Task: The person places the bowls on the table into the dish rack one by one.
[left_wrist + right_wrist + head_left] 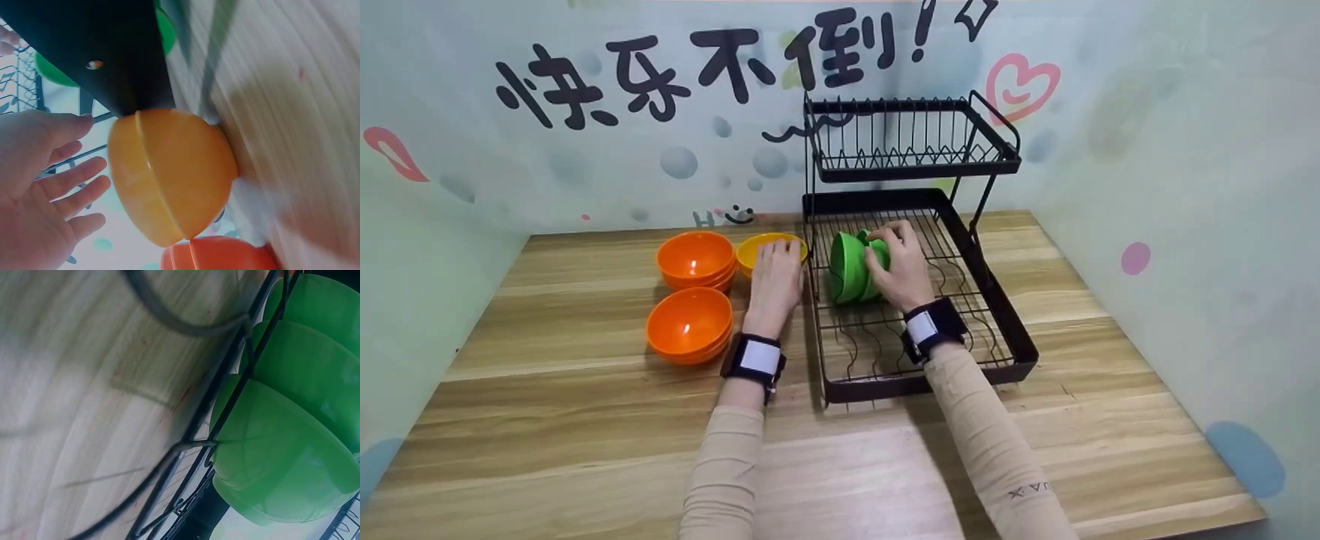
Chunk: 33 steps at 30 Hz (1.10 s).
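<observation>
Beige sleeves (pixel 727 472) run in from the bottom edge of the head view, each ending at a dark wristband (pixel 757 358) with a pale patch. Green bowls (pixel 849 266) sit tipped on their sides, one against another, just right of the frame's centre, on the wire floor of the black rack (pixel 877 388). The right hand (pixel 906 270) is at their right side, thumb and fingers curled round the nearest bowl; in the right wrist view the fingers are out of sight, and the overlapping green bowls fill the right of the frame beside the rack's dark wires.

Just left of the rack, the left hand (pixel 776 281) is over the yellow bowls (pixel 749 256), which are nested and upright. In the left wrist view its fingers are extended and spread, thumb apart, gripping nothing; whether a fingertip touches the rim I cannot tell.

Farther left, two upright stacks of orange bowls (pixel 688 322) are on the wood-grain table (pixel 570 420), one behind the other. Toward the upper right, the rack's slotted top tier (pixel 915 174) stands before a pale wall (pixel 660 202) with large black characters.
</observation>
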### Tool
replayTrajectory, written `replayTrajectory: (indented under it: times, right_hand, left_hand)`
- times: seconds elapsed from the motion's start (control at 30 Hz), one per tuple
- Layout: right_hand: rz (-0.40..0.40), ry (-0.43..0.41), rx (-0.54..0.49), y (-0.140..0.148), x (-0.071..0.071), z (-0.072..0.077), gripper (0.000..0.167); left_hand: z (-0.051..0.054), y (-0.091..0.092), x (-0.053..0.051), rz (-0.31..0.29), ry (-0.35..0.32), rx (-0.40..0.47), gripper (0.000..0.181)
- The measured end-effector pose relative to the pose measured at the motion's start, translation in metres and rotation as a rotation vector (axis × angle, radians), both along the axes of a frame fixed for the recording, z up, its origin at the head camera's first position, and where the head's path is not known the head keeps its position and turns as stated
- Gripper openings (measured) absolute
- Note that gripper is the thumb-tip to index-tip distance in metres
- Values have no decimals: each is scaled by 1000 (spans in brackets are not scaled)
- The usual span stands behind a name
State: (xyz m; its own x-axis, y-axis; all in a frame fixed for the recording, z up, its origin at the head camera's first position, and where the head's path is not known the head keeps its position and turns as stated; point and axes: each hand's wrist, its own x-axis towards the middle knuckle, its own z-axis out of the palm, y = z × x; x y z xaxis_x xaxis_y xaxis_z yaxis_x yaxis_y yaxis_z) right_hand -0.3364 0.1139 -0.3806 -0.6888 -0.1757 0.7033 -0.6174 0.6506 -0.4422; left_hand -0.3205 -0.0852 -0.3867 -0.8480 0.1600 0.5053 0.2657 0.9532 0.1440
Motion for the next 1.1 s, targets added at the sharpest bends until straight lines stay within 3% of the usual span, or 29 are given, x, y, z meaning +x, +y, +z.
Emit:
replayTrajectory:
  times: [0.47, 0.77, 1.1]
  right_hand:
    - [-14, 8, 17, -1, 1, -2, 13]
    - [-2, 46, 20, -1, 0, -1, 12]
    - [5, 46, 12, 0, -1, -1, 12]
  left_hand:
    - [-19, -2, -9, 63, -54, -131, 25]
    - [-15, -2, -7, 94, -94, -129, 15]
    - [-14, -5, -8, 54, -49, -119, 10]
